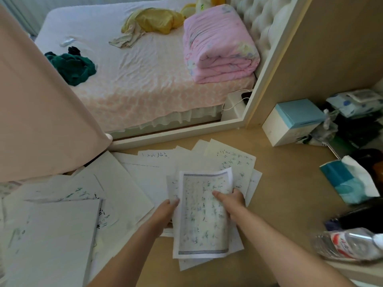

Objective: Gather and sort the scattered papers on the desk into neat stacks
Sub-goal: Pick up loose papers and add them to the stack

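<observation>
Currently both hands pinch 1 bundle of sheets [202, 214], left hand [170, 206] on its left edge, right hand [234, 200] on its right, its long axis pointing away from the person. Most scattered papers [128, 179] lie left of and beyond the bundle, nearer the left hand.

Head-worn view, facing forward and down, close over desk [290, 183]

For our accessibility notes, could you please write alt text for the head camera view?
The left hand and right hand grip a bundle of written papers over a desk strewn with loose sheets. A bed stands beyond.
</observation>
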{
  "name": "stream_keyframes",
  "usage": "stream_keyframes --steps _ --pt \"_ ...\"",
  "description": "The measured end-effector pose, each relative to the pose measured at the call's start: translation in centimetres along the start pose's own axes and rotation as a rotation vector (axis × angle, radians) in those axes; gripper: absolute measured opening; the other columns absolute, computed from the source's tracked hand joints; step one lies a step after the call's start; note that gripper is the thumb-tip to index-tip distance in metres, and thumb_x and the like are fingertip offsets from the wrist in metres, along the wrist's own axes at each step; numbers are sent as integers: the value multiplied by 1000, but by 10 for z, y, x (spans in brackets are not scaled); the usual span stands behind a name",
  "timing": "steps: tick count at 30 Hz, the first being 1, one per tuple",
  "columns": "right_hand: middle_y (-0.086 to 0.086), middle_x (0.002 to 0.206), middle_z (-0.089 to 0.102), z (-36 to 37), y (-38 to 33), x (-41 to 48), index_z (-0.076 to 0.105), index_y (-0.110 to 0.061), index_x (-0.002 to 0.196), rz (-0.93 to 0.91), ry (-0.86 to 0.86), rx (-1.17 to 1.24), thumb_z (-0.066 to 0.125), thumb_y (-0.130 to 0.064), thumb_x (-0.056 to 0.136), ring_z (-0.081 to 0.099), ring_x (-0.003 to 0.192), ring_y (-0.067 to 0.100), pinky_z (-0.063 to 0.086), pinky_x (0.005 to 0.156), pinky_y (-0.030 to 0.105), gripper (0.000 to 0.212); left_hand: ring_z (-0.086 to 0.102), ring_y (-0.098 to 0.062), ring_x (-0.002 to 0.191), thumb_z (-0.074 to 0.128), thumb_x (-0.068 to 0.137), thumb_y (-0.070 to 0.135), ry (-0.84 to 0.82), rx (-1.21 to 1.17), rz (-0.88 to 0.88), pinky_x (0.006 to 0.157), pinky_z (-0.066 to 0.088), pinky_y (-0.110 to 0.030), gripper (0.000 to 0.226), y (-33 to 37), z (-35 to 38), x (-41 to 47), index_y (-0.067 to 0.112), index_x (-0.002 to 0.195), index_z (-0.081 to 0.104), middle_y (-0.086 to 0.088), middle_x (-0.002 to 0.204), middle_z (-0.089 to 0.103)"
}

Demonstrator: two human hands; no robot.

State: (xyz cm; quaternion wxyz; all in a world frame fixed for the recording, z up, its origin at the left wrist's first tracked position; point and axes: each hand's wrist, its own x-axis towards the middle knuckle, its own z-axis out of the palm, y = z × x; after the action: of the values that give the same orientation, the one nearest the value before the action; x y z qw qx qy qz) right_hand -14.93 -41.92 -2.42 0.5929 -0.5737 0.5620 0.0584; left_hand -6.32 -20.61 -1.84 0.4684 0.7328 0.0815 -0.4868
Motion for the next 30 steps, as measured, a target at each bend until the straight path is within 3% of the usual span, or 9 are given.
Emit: stream_keyframes --steps 4,7,11,13,17,21,26,28,30 --pt "1 110 60 23 -1 -20 46 -15 128 -135 -38 -209 73 -40 84 61 98 22 53 86 36 58 70 -19 95 70 89 21 31 49 130 79 60 -36 31 -10 3 -2 15 118 60 -4 111 71" --pt "5 135 44 16 -2 -15 40 -19 140 -281 77 -488 72 -45 81 44 125 26 44 102 42 72 71 -17 92 67 92 15 103 -21 193 73 60 -31 24 -9 0 -3 14 115 61 -5 110 71" --pt "4 148 39 -7 -4 -6 29 -20 150 -228 -41 -226 79 -42 80 43 134 26 42 108 41 89 72 -25 96 67 90 9 67 -152 207 83 60 -46 27 2 -13 -1 13 115 58 -8 111 71" --pt "2 138 54 -16 -4 1 44 -17 140 -153 -166 -93 83 -37 77 58 121 25 49 102 43 77 71 -26 99 68 88 3 20 -154 200 84 59 -49 35 8 -13 3 15 118 54 -9 115 69" --pt "8 110 73 -22 -1 11 63 -13 113 -27 -262 -50 92 -31 60 70 97 28 57 89 49 63 65 -25 105 66 87 0 45 12 201 82 60 -47 56 18 5 16 23 131 40 -5 121 61" --pt "2 97 72 -35 -5 27 68 -17 99 -140 -29 -209 84 -20 74 70 89 24 59 82 40 29 60 -21 106 63 91 13 182 367 289 86 55 -37 61 30 21 34 22 143 32 -1 121 57" --pt "0 98 71 -64 -16 53 67 -15 100 -166 119 -420 83 -29 76 67 85 20 55 72 29 31 57 -21 114 73 86 18 391 798 500 95 53 -37 57 65 -3 65 20 137 49 -1 127 59" --pt "2 101 71 -66 -23 62 67 -16 102 -201 132 -389 80 -26 79 66 87 21 55 74 30 28 45 -25 130 75 83 26 417 927 467 104 46 -42 68 83 -13 76 19 143 43 -6 143 49" --pt "1 100 69 -61 -30 66 64 -17 100 -234 114 -363 78 -21 82 65 87 21 56 77 33 23 23 -30 146 79 78 40 398 1046 323 112 34 -50 96 94 -17 85 17 153 24 -10 160 23"
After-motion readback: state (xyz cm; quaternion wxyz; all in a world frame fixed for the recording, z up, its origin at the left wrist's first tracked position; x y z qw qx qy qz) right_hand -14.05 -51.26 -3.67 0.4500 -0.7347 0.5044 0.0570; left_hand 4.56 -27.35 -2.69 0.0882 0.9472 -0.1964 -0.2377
